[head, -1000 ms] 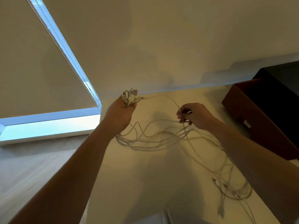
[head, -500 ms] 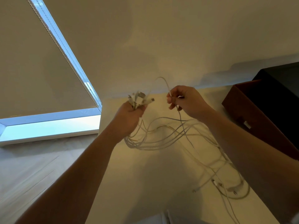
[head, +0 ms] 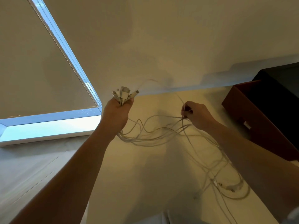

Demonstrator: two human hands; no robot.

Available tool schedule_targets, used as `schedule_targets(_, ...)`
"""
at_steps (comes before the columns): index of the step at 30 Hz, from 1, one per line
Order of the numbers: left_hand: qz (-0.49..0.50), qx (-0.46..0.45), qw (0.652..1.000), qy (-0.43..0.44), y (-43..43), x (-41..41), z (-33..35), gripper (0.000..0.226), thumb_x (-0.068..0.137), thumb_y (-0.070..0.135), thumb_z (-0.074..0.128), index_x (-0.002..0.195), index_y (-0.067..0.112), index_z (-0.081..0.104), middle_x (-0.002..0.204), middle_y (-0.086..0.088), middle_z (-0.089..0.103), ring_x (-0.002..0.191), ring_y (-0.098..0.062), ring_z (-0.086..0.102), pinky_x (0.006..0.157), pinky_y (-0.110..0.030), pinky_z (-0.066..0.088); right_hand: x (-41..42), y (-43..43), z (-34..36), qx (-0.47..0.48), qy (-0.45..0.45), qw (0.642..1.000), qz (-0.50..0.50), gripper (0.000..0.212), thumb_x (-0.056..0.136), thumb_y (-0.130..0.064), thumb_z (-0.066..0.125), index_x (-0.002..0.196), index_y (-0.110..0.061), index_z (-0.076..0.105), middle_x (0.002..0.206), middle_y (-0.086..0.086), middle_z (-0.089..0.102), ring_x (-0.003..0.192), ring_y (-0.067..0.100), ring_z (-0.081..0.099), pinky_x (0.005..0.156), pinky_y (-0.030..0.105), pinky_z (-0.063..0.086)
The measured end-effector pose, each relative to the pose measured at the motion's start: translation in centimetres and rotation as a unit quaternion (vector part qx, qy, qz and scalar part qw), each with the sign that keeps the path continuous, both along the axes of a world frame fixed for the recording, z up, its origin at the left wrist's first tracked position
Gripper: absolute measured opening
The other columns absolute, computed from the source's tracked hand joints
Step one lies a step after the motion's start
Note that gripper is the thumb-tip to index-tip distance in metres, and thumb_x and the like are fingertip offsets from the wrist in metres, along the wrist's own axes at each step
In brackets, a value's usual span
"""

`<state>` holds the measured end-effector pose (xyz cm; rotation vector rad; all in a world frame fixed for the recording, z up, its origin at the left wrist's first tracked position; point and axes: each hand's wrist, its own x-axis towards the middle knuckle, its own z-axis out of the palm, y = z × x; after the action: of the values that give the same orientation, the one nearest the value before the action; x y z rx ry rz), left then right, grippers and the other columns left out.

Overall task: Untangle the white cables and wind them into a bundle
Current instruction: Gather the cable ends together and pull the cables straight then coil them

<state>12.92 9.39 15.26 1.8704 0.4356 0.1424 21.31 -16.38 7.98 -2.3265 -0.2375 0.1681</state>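
I see the left hand (head: 115, 113) fisted round a bunch of plugs (head: 123, 94), well left of the brown box (head: 258, 123). The right hand (head: 197, 115), nearer the box, pinches one strand of the white cables (head: 129, 139), whose loops sag between both hands and trail below the box

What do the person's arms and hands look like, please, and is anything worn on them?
Both are bare. The left hand and the right hand have no gloves, and no ring, watch or wristband can be seen. The left forearm and the right forearm show no sleeve as far as the picture reaches. No markings are visible on them.
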Motion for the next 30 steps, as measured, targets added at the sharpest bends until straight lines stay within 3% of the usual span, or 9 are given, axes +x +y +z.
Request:
schedule_targets(2, -0.023, 0.014, 0.999, 0.029, -1.0, 0.0, -0.3, 0.038, 0.093, 0.032, 0.058, 0.058, 0.021, 0.049, 0.037, 0.008, 0.035, 0.046, -0.015, 0.029, 0.05, -0.029, 0.024, 0.0, 0.9, 1.6, 0.074, -0.004, 0.997, 0.01, 0.005, 0.086, 0.001, 0.062, 0.081, -0.001, 0.063, 0.071, -0.004, 0.064, 0.061, 0.001, 0.059, 0.064, 0.015, 0.045)
schedule_targets(4, -0.059, 0.019, 0.996, 0.058, -2.1, -0.1, -0.5, 0.035, 0.093, 0.031, 0.059, 0.061, 0.021, 0.05, 0.036, 0.008, 0.035, 0.042, -0.013, 0.03, 0.049, -0.029, 0.024, -0.3, 1.9, 3.4, 0.145, 0.009, 0.989, 0.033, 0.01, 0.085, 0.001, 0.064, 0.077, -0.004, 0.061, 0.071, 0.001, 0.065, 0.065, 0.008, 0.062, 0.07, 0.024, 0.052)
schedule_targets(8, -0.119, -0.014, 0.989, 0.088, -4.6, -0.2, -0.5, 0.022, 0.091, 0.031, 0.064, 0.073, 0.02, 0.059, 0.036, 0.01, 0.036, 0.034, -0.006, 0.03, 0.042, -0.022, 0.025, -1.3, 4.0, 6.6, 0.259, 0.023, 0.961, 0.092, 0.016, 0.084, 0.005, 0.065, 0.079, -0.01, 0.062, 0.071, 0.006, 0.066, 0.069, 0.015, 0.066, 0.072, 0.027, 0.055)
schedule_targets(12, -0.136, -0.07, 0.986, 0.062, -5.8, -0.3, -0.1, 0.013, 0.089, 0.02, 0.067, 0.077, 0.023, 0.062, 0.034, 0.016, 0.041, 0.031, 0.0, 0.037, 0.035, -0.01, 0.026, -2.1, 5.3, 8.9, 0.261, 0.035, 0.958, 0.117, 0.009, 0.084, 0.0, 0.067, 0.086, -0.009, 0.066, 0.076, 0.003, 0.07, 0.07, 0.007, 0.066, 0.062, 0.018, 0.05)
schedule_targets(18, -0.09, -0.091, 0.99, 0.053, -5.1, -0.1, -0.3, 0.02, 0.088, 0.026, 0.069, 0.073, 0.02, 0.058, 0.039, 0.012, 0.031, 0.038, -0.007, 0.026, 0.042, -0.023, 0.022, -2.0, 5.1, 8.9, 0.242, 0.06, 0.963, 0.099, 0.01, 0.088, 0.0, 0.063, 0.086, -0.009, 0.064, 0.074, 0.004, 0.067, 0.064, 0.009, 0.067, 0.062, 0.021, 0.054)
schedule_targets(21, -0.072, -0.099, 0.992, 0.036, -4.8, 0.1, -0.4, 0.017, 0.09, 0.029, 0.066, 0.076, 0.021, 0.06, 0.038, 0.012, 0.031, 0.035, -0.005, 0.026, 0.04, -0.021, 0.022, -2.1, 4.9, 8.8, 0.261, 0.079, 0.958, 0.084, 0.007, 0.088, 0.004, 0.061, 0.088, -0.004, 0.061, 0.075, 0.007, 0.065, 0.061, 0.013, 0.068, 0.058, 0.022, 0.054)
schedule_targets(27, -0.156, -0.073, 0.973, 0.151, -5.7, -0.7, -1.1, 0.019, 0.089, 0.032, 0.066, 0.086, 0.013, 0.069, 0.04, 0.009, 0.029, 0.037, -0.008, 0.024, 0.038, -0.019, 0.019, -1.7, 5.9, 10.1, 0.362, 0.036, 0.93, 0.049, 0.019, 0.089, 0.006, 0.059, 0.078, -0.01, 0.058, 0.075, 0.008, 0.068, 0.063, 0.018, 0.068, 0.055, 0.026, 0.053)
schedule_targets(30, -0.126, -0.108, 0.975, 0.145, -5.7, -0.8, -1.4, 0.024, 0.088, 0.032, 0.068, 0.095, 0.009, 0.068, 0.043, 0.007, 0.03, 0.037, -0.007, 0.025, 0.038, -0.02, 0.019, -1.2, 6.0, 10.7, 0.368, 0.02, 0.928, 0.046, 0.017, 0.089, 0.004, 0.059, 0.077, -0.009, 0.059, 0.08, 0.016, 0.065, 0.067, 0.023, 0.069, 0.06, 0.029, 0.054)
